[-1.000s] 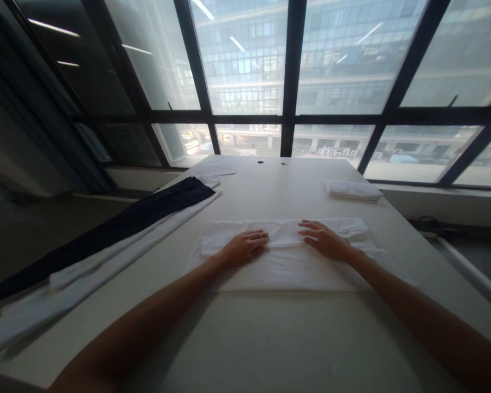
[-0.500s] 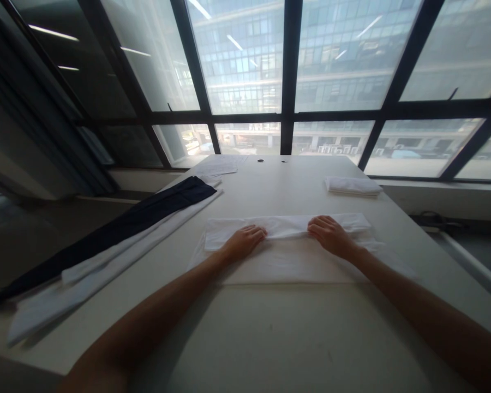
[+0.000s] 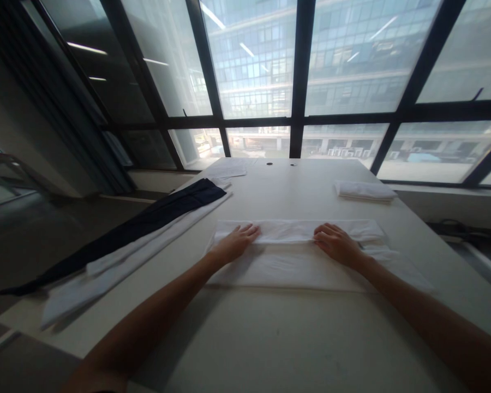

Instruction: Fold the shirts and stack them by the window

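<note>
Hands [image 3: 237,243] [image 3: 337,244] moved apart; both on white cloth [image 3: 286,267].

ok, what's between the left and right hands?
Only white cloth: its folded strip runs across from the left hand to the right hand, seen in the head view.

A wide window [image 3: 301,65] with dark frames stands behind the worktop [image 3: 278,338], a building [image 3: 253,65] showing beyond the glass. Strips of light [image 3: 87,48] gleam in the panes. A dark curtain [image 3: 61,103] hangs at the left, above a grey floor [image 3: 69,224].
</note>
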Tool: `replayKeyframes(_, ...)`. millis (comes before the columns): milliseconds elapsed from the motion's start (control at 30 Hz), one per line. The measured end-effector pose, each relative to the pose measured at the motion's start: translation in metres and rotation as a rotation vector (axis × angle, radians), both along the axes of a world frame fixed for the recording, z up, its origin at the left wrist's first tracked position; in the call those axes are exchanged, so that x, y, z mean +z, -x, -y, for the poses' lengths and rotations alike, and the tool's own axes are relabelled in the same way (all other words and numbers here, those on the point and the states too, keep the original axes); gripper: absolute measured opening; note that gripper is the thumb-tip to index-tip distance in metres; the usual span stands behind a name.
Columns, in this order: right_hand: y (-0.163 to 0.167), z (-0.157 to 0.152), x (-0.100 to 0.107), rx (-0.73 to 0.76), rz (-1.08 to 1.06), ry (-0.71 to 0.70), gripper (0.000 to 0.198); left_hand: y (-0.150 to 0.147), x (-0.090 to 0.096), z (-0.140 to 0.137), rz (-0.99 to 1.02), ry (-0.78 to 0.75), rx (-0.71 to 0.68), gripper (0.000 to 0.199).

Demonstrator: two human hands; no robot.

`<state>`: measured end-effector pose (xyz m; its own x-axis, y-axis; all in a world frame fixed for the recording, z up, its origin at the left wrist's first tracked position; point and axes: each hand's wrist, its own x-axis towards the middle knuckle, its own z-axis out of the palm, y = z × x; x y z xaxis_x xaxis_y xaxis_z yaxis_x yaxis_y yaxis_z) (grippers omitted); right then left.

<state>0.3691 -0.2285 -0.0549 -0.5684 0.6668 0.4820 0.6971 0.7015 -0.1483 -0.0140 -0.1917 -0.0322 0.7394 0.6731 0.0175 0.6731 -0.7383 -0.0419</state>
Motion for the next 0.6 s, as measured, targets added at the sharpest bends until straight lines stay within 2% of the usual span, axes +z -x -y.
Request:
replayKeyframes(100,0.001,0.001,0.001,0.027,-0.015,0.031,0.025,-0.002,0.001,0.003,-0.047,-0.044,0.049,0.066)
replayKeyframes(167,0.001,0.003,0.003,0.049,-0.014,0.077,0.026,-0.001,0.001,0.005,-0.079,-0.020,0.083,0.066)
replayKeyframes(267,0.000,0.006,0.006,0.049,-0.008,0.143,0.029,0.006,0.006,0.004,-0.151,0.134,0.121,0.069)
replayKeyframes(333,0.002,0.007,0.007,0.038,-0.004,0.172,0.031,0.006,0.011,0.003,-0.170,0.240,0.100,0.069)
replayKeyframes(400,0.005,0.007,0.007,0.028,0.003,0.190,0.033,-0.008,0.014,0.002,-0.094,0.252,0.055,0.067)
replayKeyframes(467,0.010,0.006,0.006,0.019,0.009,0.192,0.033,-0.036,0.011,0.002,0.048,0.185,0.013,0.066)
replayKeyframes(600,0.018,0.007,0.007,0.022,0.091,0.155,0.029,-0.090,-0.009,-0.009,0.145,0.129,-0.023,0.064)
